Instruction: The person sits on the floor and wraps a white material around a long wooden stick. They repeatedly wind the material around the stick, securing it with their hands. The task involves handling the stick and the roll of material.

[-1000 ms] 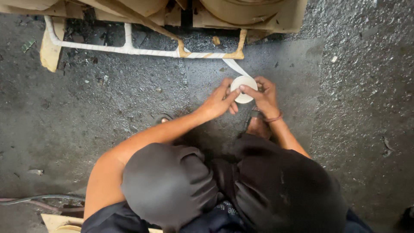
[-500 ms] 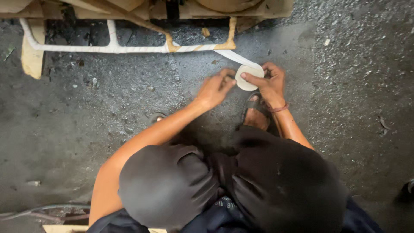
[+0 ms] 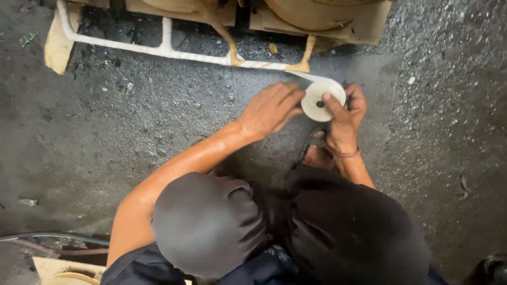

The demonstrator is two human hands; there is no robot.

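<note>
We see our two hands out in front of our bent knees, low over the rough grey floor (image 3: 105, 137). Our right hand (image 3: 346, 119) is closed around a round white roll of tape (image 3: 322, 99), with the thumb pressed on its flat face near the small hole in the middle. Our left hand (image 3: 272, 108) lies just beside the roll, on its left, with the fingers mostly straight and their tips touching the edge of the roll; it is not wrapped around anything. So the roll sits between our two hands, and the right hand is the one that really holds it. A strip of tape (image 3: 303, 75) runs from the top of the roll up and to the left, and it joins a thin white frame (image 3: 158, 50) that lies on the floor. The frame is long and goes from left to right across the top of the picture, and part of it looks wound with tape already. The roll is at the right end of that long line, so the frame lies up and to the left of our hands. Pale brown wooden pieces (image 3: 317, 21) stand just behind the frame. Under our right wrist we can see a foot in a sandal (image 3: 317, 150). A dark cable (image 3: 47, 237) lies on the floor at the bottom left, well apart from our hands.
</note>
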